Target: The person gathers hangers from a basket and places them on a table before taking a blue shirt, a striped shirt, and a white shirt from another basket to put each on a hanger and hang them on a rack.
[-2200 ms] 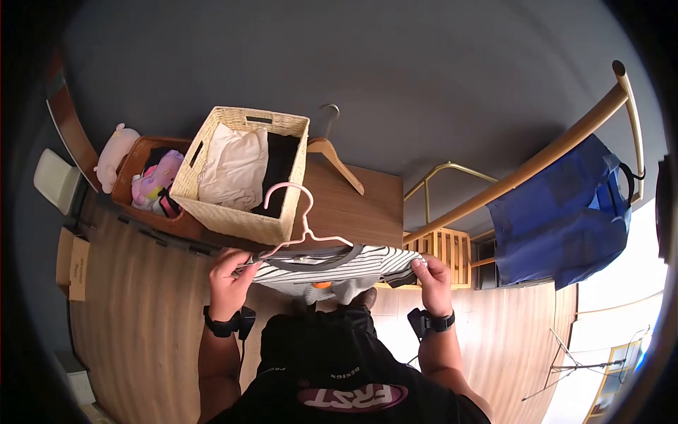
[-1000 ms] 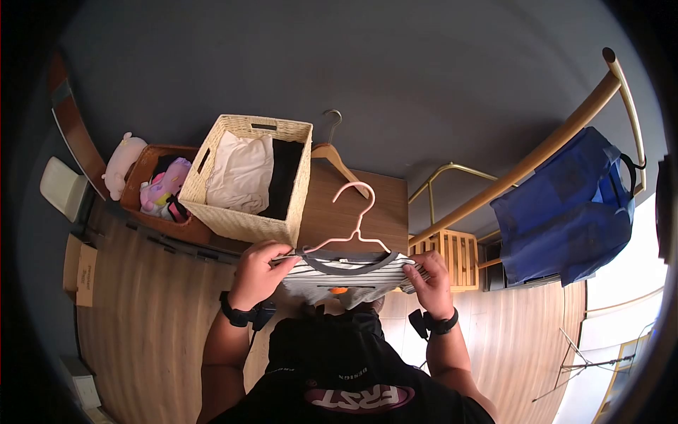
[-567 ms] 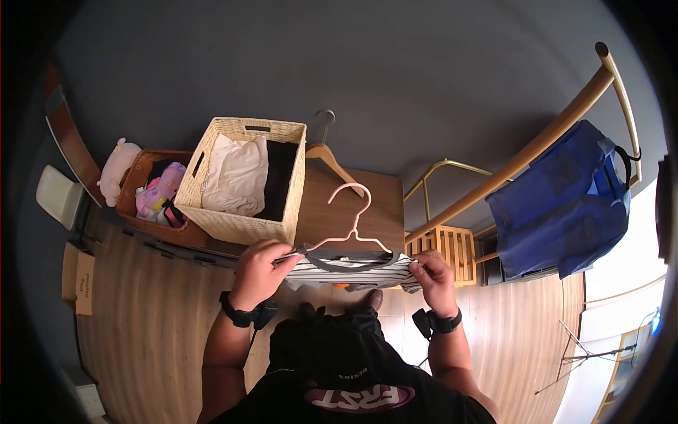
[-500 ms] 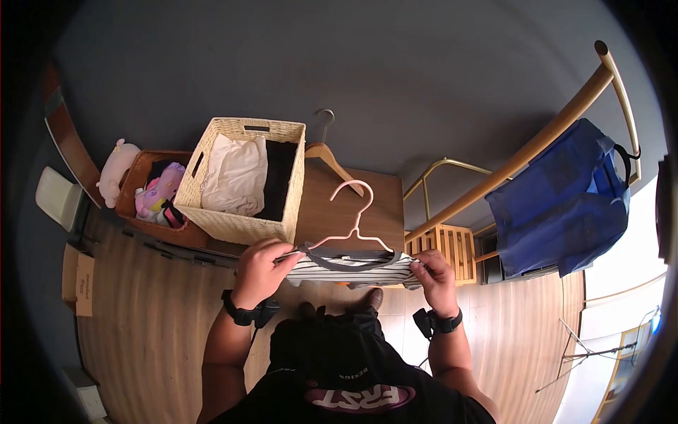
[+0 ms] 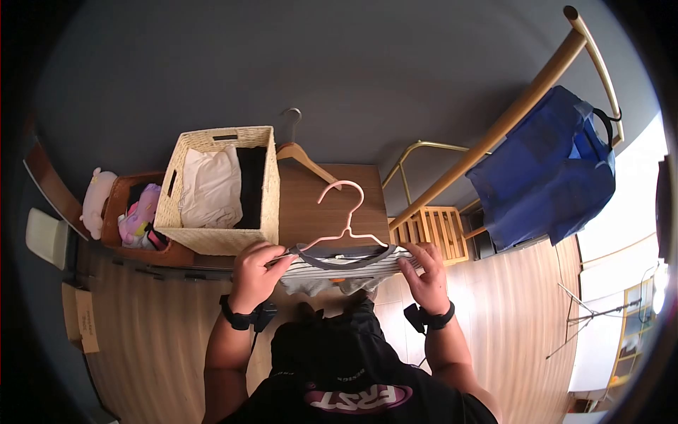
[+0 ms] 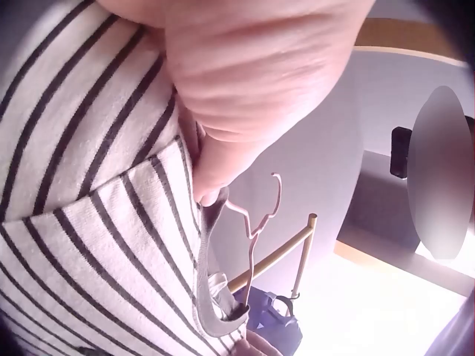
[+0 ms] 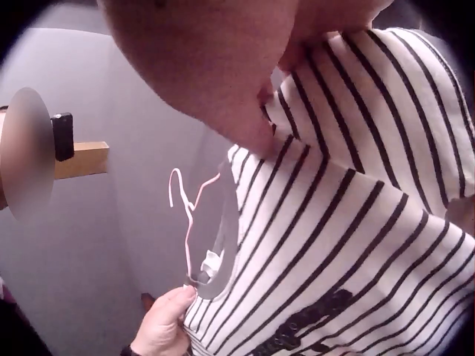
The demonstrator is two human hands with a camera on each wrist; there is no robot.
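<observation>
A striped shirt [image 5: 339, 267] with a grey collar is stretched between both hands, a pink hanger [image 5: 349, 212] standing up out of its neck. The left hand [image 5: 260, 274] pinches the shirt at its left shoulder beside the collar. At the right shoulder the right hand [image 5: 425, 275] holds the cloth between thumb and fingers. In the left wrist view the thumb lies against the collar edge of the striped cloth [image 6: 96, 222]. The right wrist view shows the hanger [image 7: 190, 215] with its hook free and black print on the shirt front [image 7: 304, 319].
On a brown cabinet [image 5: 311, 212] stand a cream basket [image 5: 268, 184] with clothes and a wooden hanger [image 5: 308, 162]. Left of these is a brown basket [image 5: 113, 212] with colourful items. A blue garment [image 5: 544, 169] hangs from a rack [image 5: 494, 134] at the right.
The head view has shifted, so the cabinet and rack appear further left. Both hands still hold the shirt; the right hand appears slightly closer to the collar.
</observation>
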